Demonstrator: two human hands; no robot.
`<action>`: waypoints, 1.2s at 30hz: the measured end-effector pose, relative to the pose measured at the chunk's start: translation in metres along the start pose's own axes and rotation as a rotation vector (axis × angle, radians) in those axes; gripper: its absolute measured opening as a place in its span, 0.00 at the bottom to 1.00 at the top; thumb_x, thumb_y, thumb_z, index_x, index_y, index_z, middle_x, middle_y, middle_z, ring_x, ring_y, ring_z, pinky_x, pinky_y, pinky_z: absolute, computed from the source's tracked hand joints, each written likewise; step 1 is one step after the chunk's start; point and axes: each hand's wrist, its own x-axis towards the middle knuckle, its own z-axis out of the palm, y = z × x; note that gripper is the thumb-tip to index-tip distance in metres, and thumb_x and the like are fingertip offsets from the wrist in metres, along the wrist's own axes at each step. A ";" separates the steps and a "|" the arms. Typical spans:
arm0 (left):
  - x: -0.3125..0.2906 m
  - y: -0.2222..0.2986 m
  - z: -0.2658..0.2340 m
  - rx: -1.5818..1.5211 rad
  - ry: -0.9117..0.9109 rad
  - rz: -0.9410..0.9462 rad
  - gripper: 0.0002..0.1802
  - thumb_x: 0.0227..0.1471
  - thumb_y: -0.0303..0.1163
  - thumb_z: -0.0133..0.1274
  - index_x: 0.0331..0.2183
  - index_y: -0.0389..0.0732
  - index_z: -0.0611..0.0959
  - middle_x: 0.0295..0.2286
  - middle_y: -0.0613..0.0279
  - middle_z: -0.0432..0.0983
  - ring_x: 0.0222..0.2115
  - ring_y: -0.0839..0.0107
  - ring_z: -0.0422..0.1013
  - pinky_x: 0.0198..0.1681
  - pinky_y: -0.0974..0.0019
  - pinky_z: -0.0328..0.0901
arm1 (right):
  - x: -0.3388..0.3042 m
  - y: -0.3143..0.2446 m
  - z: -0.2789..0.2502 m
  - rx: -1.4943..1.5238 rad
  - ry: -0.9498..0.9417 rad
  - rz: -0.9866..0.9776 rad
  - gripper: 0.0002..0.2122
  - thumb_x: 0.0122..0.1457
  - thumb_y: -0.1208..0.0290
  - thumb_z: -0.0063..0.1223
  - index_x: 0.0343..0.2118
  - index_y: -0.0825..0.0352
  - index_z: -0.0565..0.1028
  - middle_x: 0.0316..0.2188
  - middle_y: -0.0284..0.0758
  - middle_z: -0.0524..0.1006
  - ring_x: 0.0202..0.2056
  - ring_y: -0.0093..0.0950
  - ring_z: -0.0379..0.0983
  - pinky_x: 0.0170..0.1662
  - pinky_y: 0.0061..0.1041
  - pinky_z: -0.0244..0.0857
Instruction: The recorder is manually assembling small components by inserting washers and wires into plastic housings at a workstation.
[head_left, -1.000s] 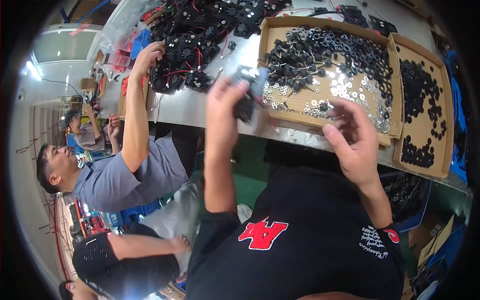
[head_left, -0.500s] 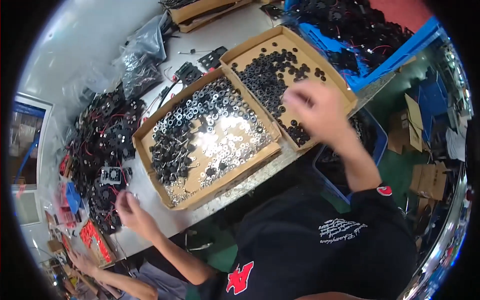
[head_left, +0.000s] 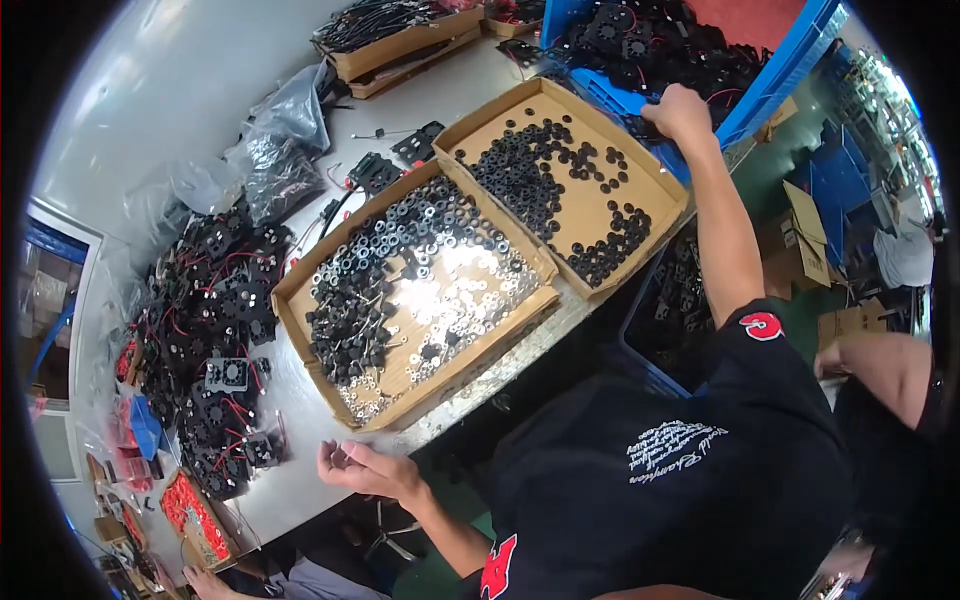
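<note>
Right hand (head_left: 680, 108) reaching into blue crate (head_left: 770, 85) of black fans, grip hidden, left hand (head_left: 355, 465) loosely curled, apparently empty, at table edge (head_left: 300, 490) near cardboard tray of washers (head_left: 420, 290)

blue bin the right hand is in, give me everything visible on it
The blue bin looks like hard plastic, open-topped, with straight ribbed walls. It sits at the table's far right, beyond the cardboard tray of black rings. It is heaped with small black fans trailing red and black wires. The right hand rests on its near rim; its grip is unclear.
</note>
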 end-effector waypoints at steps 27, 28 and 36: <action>-0.011 0.156 0.041 -0.213 -0.463 0.953 0.19 0.38 0.20 0.63 0.38 0.35 0.83 0.28 0.58 0.75 0.28 0.63 0.72 0.28 0.66 0.68 | -0.216 -0.124 0.011 2.062 -1.362 -0.479 0.28 0.64 0.55 0.39 0.55 0.79 0.63 0.48 0.54 0.73 0.45 0.40 0.76 0.47 0.36 0.72; -0.010 0.151 0.045 -0.273 -0.358 0.926 0.17 0.40 0.19 0.62 0.38 0.34 0.83 0.27 0.57 0.75 0.25 0.64 0.72 0.27 0.66 0.68 | -0.218 -0.126 0.008 2.058 -1.409 -0.375 0.26 0.66 0.56 0.35 0.54 0.79 0.64 0.46 0.53 0.74 0.43 0.39 0.76 0.45 0.36 0.73; 0.014 0.128 0.038 -0.108 -0.414 0.538 0.10 0.50 0.21 0.58 0.38 0.35 0.82 0.26 0.55 0.76 0.22 0.68 0.72 0.23 0.69 0.66 | -0.224 -0.132 0.013 1.798 -1.302 -0.238 0.16 0.67 0.65 0.41 0.44 0.75 0.73 0.34 0.40 0.80 0.31 0.25 0.79 0.34 0.21 0.75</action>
